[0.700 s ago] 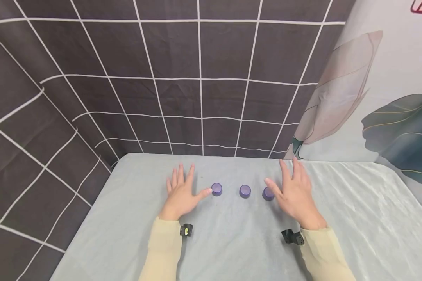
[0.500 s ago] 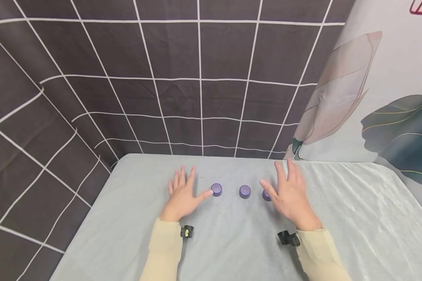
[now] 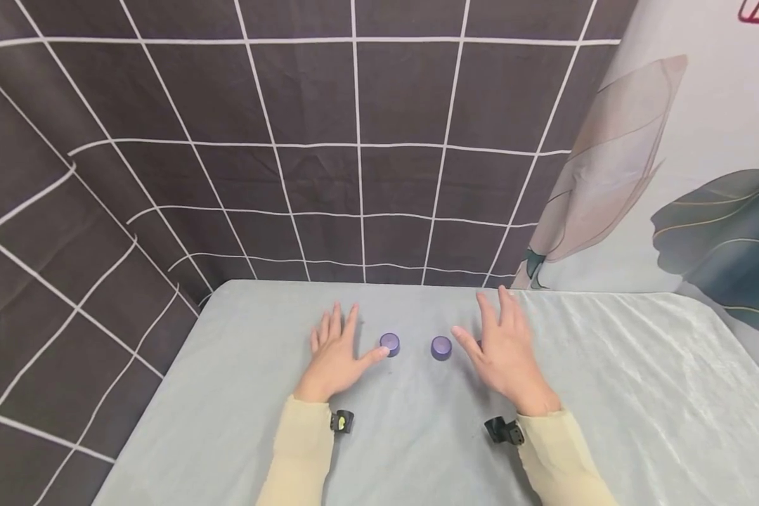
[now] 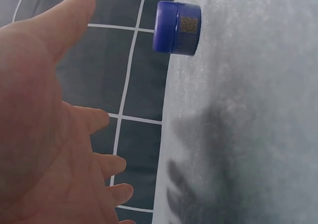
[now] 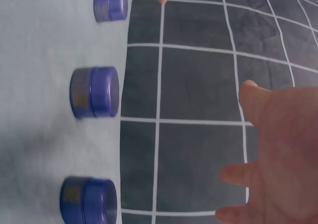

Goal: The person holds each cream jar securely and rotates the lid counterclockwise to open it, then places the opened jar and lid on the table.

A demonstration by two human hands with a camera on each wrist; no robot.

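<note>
Three purple jars make a loose row across the pale tablecloth [image 3: 392, 443], low and near the middle of the head view; each seems to stand upright on its flat base, which is probably why none leans or needs steadying. The left jar [image 3: 391, 341] and the middle jar [image 3: 441, 347] show plainly there, well apart; the right jar [image 5: 88, 200] is almost wholly covered in that view, because the right hand [image 3: 509, 358] comes between it and the head camera; it appears at the lower left of the right wrist view, a gold label on its body.

The left hand [image 3: 334, 362] is spread wide, fingers nearly straight, holding nothing; its thumb overlaps the left jar in the head view, yet the left wrist view shows a gap between them – the hand looks to be held above the cloth, since its shadow falls apart from it at the lower right of that frame. The right hand is likewise spread and holds nothing; the right wrist view shows it apart from all three jars, the right jar being nearest.

The jars lie sideways in both wrist views, likely because those cameras are turned with the wrists – dark checked curtain [image 3: 405, 176] fills the space behind.
</note>
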